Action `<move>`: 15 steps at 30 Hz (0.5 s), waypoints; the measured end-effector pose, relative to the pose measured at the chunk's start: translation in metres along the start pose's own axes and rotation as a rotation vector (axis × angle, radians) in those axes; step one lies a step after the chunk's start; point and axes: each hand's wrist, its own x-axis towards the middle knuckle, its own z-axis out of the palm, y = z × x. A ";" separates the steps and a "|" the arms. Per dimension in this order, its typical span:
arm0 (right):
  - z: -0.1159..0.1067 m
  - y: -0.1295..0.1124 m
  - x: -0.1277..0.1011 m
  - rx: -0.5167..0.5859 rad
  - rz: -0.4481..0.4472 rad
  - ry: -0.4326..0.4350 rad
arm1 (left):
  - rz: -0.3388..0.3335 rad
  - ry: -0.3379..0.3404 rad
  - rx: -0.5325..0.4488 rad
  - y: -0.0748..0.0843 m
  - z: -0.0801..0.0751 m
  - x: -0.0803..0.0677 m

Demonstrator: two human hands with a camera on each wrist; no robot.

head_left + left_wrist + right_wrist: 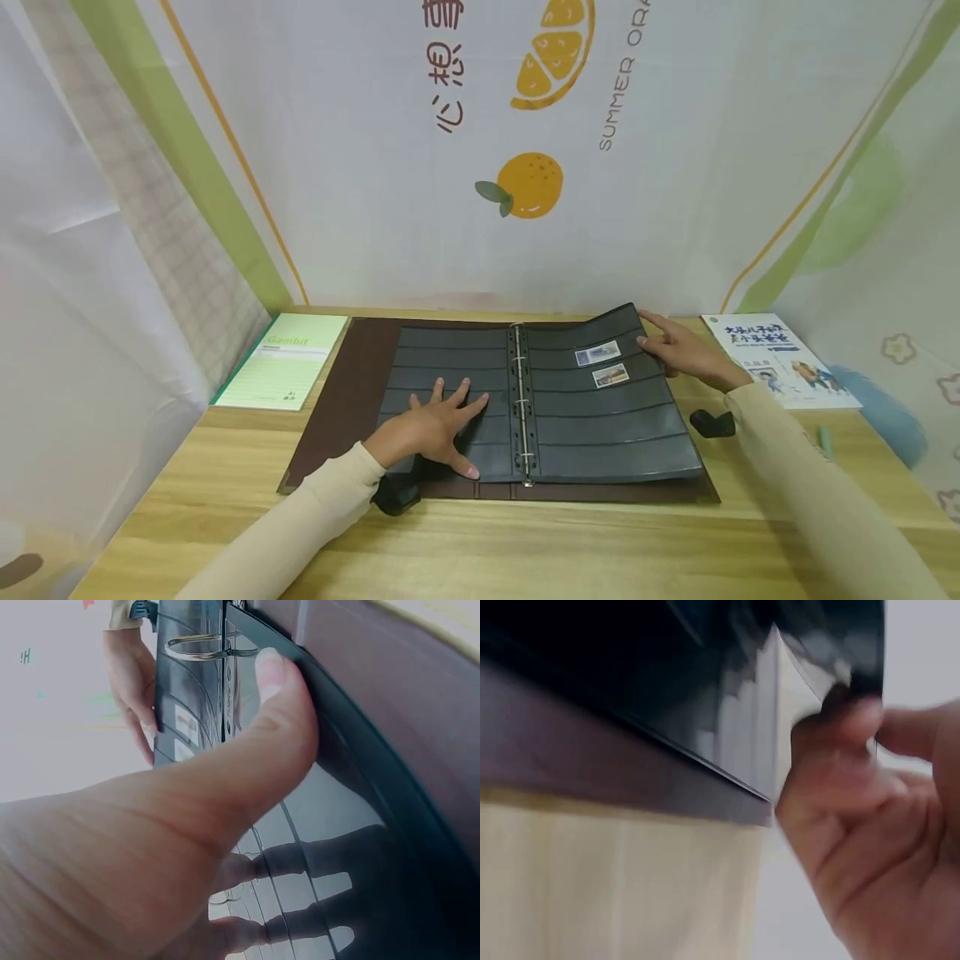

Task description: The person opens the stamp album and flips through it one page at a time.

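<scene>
Left hand [435,421] flat, fingers spread, pressing left page [450,367] of open album [337,400]. Right hand [686,350] pinches far outer corner of right page [607,417], lifted. Rings [520,400] lie between hands, spine running away from person; page hinges leftward from right hand.

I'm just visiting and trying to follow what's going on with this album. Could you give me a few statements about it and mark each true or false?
1. The left hand lies flat with spread fingers on the left page. True.
2. The right hand rests on the booklet. False: it pinches the right page at its outer top corner.
3. Two stamps sit in the right page. True.
4. The green notepad lies right of the album. False: it lies left.
</scene>
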 end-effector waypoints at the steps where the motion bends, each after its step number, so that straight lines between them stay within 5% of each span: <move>1: -0.003 -0.002 -0.002 0.029 0.014 -0.023 | 0.000 0.002 0.002 0.000 0.000 0.000; 15: -0.019 -0.057 -0.006 0.203 -0.038 0.051 | 0.004 -0.003 0.017 -0.002 0.000 0.002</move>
